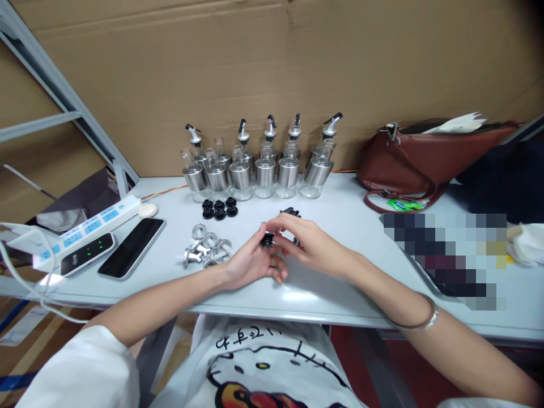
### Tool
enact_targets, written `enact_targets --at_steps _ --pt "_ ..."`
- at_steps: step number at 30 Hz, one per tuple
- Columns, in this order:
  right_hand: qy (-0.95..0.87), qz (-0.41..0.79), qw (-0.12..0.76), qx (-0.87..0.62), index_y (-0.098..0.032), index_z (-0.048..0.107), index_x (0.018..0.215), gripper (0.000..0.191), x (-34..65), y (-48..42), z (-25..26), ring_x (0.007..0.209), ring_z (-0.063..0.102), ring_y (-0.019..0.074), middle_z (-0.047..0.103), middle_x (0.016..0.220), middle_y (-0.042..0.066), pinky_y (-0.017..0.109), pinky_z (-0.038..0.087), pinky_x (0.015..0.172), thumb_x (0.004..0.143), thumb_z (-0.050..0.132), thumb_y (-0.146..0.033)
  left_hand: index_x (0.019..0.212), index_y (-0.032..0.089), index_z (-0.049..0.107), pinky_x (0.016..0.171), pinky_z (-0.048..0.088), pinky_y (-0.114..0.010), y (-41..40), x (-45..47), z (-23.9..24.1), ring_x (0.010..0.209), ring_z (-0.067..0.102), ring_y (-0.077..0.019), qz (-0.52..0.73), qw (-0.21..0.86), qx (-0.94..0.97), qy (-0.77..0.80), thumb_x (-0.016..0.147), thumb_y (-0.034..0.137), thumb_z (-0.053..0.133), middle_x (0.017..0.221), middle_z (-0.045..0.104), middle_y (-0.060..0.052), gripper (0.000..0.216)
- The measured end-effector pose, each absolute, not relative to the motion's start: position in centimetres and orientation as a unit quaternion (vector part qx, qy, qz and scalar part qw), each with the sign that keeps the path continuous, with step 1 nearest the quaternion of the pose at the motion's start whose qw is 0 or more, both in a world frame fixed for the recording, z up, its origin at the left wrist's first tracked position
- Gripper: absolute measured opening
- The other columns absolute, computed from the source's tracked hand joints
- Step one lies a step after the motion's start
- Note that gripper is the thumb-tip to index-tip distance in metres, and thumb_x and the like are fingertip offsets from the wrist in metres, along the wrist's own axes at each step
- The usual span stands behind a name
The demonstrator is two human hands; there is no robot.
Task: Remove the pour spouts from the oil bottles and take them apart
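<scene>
Over the middle of the table my left hand and my right hand meet at a small black ribbed bottle stopper. The left thumb and fingers pinch it from the left, while the right fingertips close on its top, where a bit of silver shows. Left of the hands lies a loose pile of silver pourer caps. Behind that pile, several black stoppers stand in two rows. Small black levers lie just beyond my right hand, which partly hides them.
Glass bottles with steel sleeves stand along the back; those behind carry pourers. To the left are a power strip, a phone and a hotspot device. A brown handbag and a pixelated item lie right.
</scene>
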State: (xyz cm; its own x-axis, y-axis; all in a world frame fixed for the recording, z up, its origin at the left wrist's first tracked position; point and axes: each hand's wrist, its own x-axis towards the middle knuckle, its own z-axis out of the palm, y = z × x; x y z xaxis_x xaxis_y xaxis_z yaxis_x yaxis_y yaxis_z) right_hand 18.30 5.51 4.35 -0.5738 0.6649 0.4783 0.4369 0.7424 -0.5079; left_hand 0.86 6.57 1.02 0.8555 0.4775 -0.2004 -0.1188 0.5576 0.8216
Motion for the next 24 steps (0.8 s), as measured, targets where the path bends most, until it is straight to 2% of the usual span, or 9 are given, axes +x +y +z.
enact_targets --at_steps 4,7,10,15,20,24 --pt "-0.841 0.199 0.376 -0.333 -0.016 0.055 0.101 0.019 18.9 5.7 4.9 0.086 0.061 0.018 0.064 0.095 0.008 0.03 0.048 0.075 0.092 0.039 -0.013 0.094 0.015 0.055 0.07 0.041 -0.032 6.5 0.9 1.3 0.071 0.057 -0.0166 0.221 0.85 0.435 0.198 0.076 0.071 0.051 0.095 0.054 -0.006 0.059" --pt "-0.833 0.233 0.37 -0.34 -0.017 0.058 0.096 0.018 19.3 5.8 5.4 0.085 0.062 0.0175 0.066 0.093 0.006 0.03 0.048 0.077 0.092 0.041 -0.015 0.097 0.017 0.05 0.069 0.04 -0.03 6.7 0.9 1.4 0.068 0.056 -0.0146 0.255 0.835 0.437 0.217 0.079 0.057 0.059 0.086 0.056 -0.002 0.044" --pt "-0.832 0.242 0.353 -0.353 -0.018 0.059 0.094 0.018 19.5 6.1 5.4 0.084 0.062 0.0174 0.067 0.093 0.005 0.03 0.048 0.078 0.092 0.042 -0.016 0.095 0.018 0.048 0.066 0.039 -0.027 6.9 0.9 1.3 0.065 0.054 -0.0128 0.274 0.825 0.431 0.242 0.077 0.048 0.066 0.074 0.055 0.0 0.04" --pt "-0.831 0.191 0.372 -0.367 -0.019 0.058 0.093 0.012 19.5 6.4 5.2 0.088 0.059 0.0198 0.064 0.093 0.007 0.032 0.047 0.079 0.092 0.045 -0.02 0.081 0.015 0.049 0.059 0.036 -0.024 7.1 0.9 1.5 0.058 0.05 -0.0099 0.306 0.81 0.421 0.271 0.071 0.048 0.073 0.065 0.052 0.002 0.042" --pt "-0.826 0.17 0.379 -0.38 -0.018 0.056 0.086 0.018 19.5 6.2 5.6 0.078 0.056 0.0179 0.061 0.084 0.005 0.029 0.043 0.072 0.095 0.044 -0.028 0.078 0.015 0.05 0.057 0.037 -0.023 6.9 0.9 2.1 0.053 0.048 -0.008 0.347 0.801 0.411 0.263 0.07 0.049 0.074 0.061 0.051 0.004 0.042" --pt "-0.829 0.166 0.374 -0.382 -0.018 0.052 0.08 0.018 19.5 6.0 5.6 0.072 0.054 0.0164 0.059 0.078 0.003 0.028 0.04 0.07 0.091 0.049 -0.032 0.075 0.014 0.053 0.056 0.038 -0.023 6.9 0.8 2.5 0.055 0.051 -0.009 0.333 0.795 0.432 0.267 0.069 0.046 0.076 0.062 0.055 0.001 0.04"
